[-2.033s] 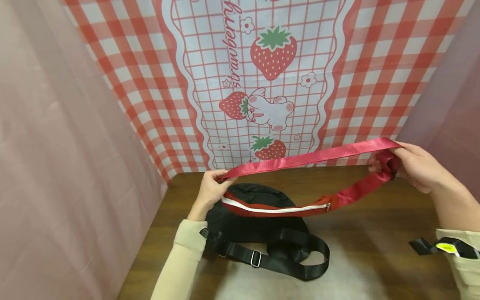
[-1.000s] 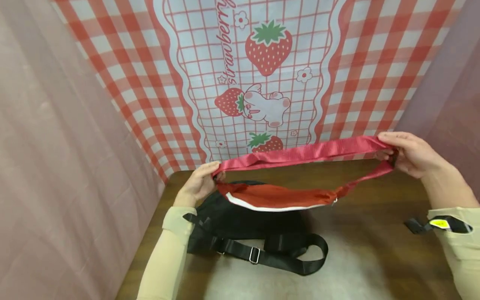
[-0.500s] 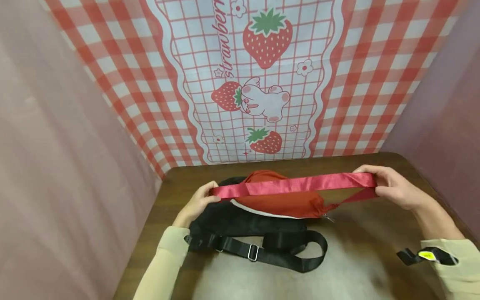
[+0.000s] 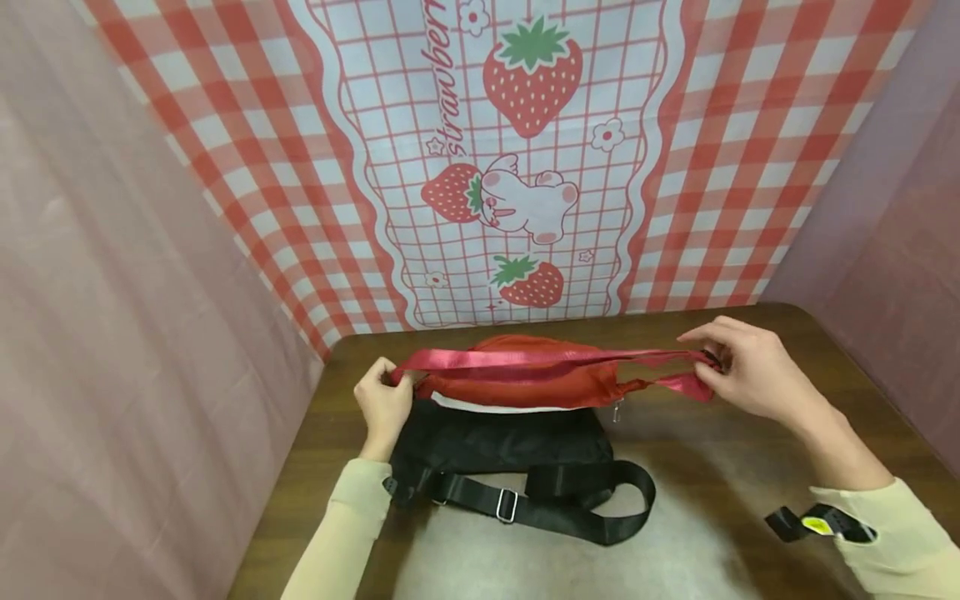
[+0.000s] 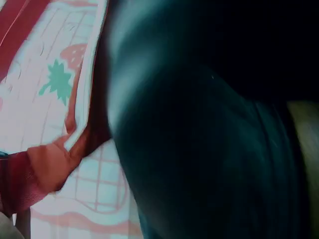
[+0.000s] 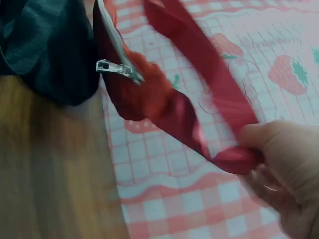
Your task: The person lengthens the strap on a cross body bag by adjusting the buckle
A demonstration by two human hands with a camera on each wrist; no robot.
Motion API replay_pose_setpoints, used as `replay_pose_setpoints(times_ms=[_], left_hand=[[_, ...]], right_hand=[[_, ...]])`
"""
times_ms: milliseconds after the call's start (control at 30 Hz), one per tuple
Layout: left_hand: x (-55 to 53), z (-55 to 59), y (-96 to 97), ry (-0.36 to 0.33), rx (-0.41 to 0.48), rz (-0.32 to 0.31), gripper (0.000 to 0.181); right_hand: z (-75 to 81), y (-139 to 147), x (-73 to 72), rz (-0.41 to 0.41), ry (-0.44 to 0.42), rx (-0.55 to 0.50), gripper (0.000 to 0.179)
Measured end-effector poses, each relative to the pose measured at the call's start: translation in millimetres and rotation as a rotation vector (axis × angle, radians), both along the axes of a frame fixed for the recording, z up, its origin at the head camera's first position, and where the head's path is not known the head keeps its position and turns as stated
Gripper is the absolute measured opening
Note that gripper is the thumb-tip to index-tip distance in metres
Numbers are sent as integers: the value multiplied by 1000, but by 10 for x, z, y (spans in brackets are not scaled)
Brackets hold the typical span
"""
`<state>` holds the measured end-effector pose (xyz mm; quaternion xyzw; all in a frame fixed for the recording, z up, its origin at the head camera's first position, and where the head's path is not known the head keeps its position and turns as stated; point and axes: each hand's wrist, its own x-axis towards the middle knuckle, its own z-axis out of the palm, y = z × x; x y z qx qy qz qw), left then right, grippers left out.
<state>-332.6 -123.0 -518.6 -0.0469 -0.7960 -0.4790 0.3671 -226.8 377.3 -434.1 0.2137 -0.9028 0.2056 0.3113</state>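
My L hand (image 4: 384,408) pinches the red strap (image 4: 465,359) at its L end; my R hand (image 4: 757,371) has the other end btwn thumb & fingers, so both grips are on. Red bag (image 4: 540,390) hangs btwn them, over the back part of the black bag (image 4: 502,437); can't tell if the 2 touch. Its white zip (image 4: 495,408) runs along the near edge, metal zip pull (image 6: 112,66) at the R end. Risk imo: strap's bunched & twisted by my R fingers, so if that pinch slackens, the R side prob. drops. Bag looks soft too, so an uneven set-down could fold it w/ strap trapped under. Black strap (image 4: 558,523) lies looped in front w/ a metal slider (image 4: 506,495); a low sweep might snag it. Table (image 4: 697,450) is brown wood, pale w/ glare toward the front. Behind: red/white check cloth (image 4: 600,192) w/ strawberries; pink curtain (image 4: 135,333) on L, mauve hanging (image 4: 892,250) on R.
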Motion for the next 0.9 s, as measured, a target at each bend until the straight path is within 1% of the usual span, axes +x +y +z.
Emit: replay_pose_setpoints(times_ms=[33,67,100,133,167,200,233,300,333,367,400,433,467,500,567,600,633,667,700,733,767,800,867,900], left_hand=[[-12,18,33,16,9,32,32],[-20,39,63,18,23,41,27],[-22,59,92,1,53,29,23],[-18,79,117,-29,93,-7,19],[-9,101,139,-68,154,-75,15],[4,122,159,-114,235,-156,14],[18,142,178,-164,334,-251,15],[41,164,198,-254,537,-418,24],[51,162,200,-293,621,-489,28],[58,155,196,-333,683,-540,31],[62,146,187,-374,706,-561,31],[63,127,173,-412,694,-563,30],[66,107,153,-450,640,-544,28],[71,87,130,-488,553,-507,26],[79,64,82,-553,317,-395,22],[85,63,63,-581,193,-347,23],[96,73,50,-598,68,-315,28],[118,104,50,-611,-48,-296,34],[145,144,65,-615,-151,-290,41],[176,194,98,-600,-232,-310,48],[218,256,155,-577,-294,-356,55],[264,327,231,-534,-344,-413,61],[382,500,447,-433,-391,-524,66],[440,582,577,-362,-398,-577,65]], right_hand=[[-2,-39,-18,-24,69,-18,39],[-2,-77,-32,-50,122,-46,37],[-3,-113,-46,-71,156,-79,36],[-5,-141,-58,-87,179,-118,35],[-6,-165,-69,-95,185,-154,35],[-10,-187,-81,-96,176,-187,35],[-14,-203,-92,-81,150,-225,33],[-25,-231,-118,-7,58,-311,29],[-29,-246,-127,35,16,-358,27],[-29,-263,-130,80,-25,-402,28],[-20,-281,-128,135,-71,-448,28],[-3,-299,-123,208,-112,-494,30],[19,-322,-119,277,-138,-522,33],[51,-346,-108,345,-155,-532,36],[124,-398,-87,482,-205,-544,43],[162,-426,-78,540,-232,-536,46],[193,-455,-73,595,-248,-521,48],[220,-486,-69,628,-260,-498,50],[243,-518,-63,646,-279,-483,52],[258,-551,-58,654,-288,-463,55],[272,-582,-49,656,-297,-444,57],[281,-612,-41,655,-306,-428,59],[291,-669,-30,640,-318,-408,63],[296,-697,-24,629,-321,-404,65]])
